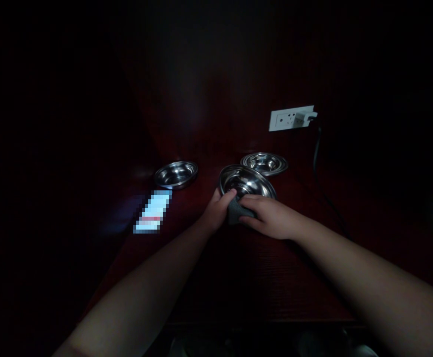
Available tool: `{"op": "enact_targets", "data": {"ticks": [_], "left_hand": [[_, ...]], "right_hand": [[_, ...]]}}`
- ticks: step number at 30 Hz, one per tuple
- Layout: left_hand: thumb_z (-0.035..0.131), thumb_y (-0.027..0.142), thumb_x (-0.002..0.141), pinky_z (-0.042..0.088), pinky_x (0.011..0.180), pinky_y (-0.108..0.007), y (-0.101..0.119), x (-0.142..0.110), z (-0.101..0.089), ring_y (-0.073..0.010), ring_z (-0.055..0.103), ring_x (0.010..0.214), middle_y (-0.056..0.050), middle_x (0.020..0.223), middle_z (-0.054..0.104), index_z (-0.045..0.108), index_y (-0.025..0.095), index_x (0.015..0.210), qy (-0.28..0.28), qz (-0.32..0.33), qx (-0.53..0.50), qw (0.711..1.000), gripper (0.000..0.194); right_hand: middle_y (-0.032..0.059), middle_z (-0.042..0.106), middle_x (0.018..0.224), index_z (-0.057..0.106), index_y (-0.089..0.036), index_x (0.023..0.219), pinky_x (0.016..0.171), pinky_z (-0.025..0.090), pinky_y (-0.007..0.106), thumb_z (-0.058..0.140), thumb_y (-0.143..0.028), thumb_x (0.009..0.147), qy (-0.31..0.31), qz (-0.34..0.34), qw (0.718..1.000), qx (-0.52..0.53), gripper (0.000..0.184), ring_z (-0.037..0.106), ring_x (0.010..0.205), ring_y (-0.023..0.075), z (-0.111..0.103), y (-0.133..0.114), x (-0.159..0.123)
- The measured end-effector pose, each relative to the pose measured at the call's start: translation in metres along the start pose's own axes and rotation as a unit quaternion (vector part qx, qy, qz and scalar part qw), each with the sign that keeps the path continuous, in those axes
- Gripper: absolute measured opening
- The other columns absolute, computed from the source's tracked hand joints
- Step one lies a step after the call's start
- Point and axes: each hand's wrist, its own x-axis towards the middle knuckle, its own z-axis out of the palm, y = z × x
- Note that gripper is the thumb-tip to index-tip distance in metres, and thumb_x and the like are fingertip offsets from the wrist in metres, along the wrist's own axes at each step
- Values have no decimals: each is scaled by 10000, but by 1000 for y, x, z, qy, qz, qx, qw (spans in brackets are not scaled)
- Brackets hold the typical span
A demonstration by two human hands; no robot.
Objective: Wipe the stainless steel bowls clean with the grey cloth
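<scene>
A shiny metal bowl is tilted toward me above the dark red table. My left hand grips its near left rim, thumb over the edge and fingers hidden beneath. With my right hand I pinch a grey-green cloth against the bowl's near rim; the cloth hangs down between both hands. Behind the held bowl, a second metal bowl with a wide rim rests on the table. To the left lies another shallow metal bowl.
A lit, blurred-out phone screen lies left of my hands. On the back wall is a white power socket with a plug in it. Its dark cable runs down onto the right of the table. The surroundings are very dark.
</scene>
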Motion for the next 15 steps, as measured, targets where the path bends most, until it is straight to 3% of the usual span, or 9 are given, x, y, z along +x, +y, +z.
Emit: {"op": "enact_targets", "data": {"ticks": [15], "left_hand": [[623,399,781,415,950,-357,2,0,2,-226,589,1020,-80,1097,657,598,165,1120,15,-11,3,1000,412]], "right_hand": [[76,618,922,568,-177,881,809,450,343,562,-254,861,-2,7,1000,-3,80,567,874,200,0,-1,0]]}}
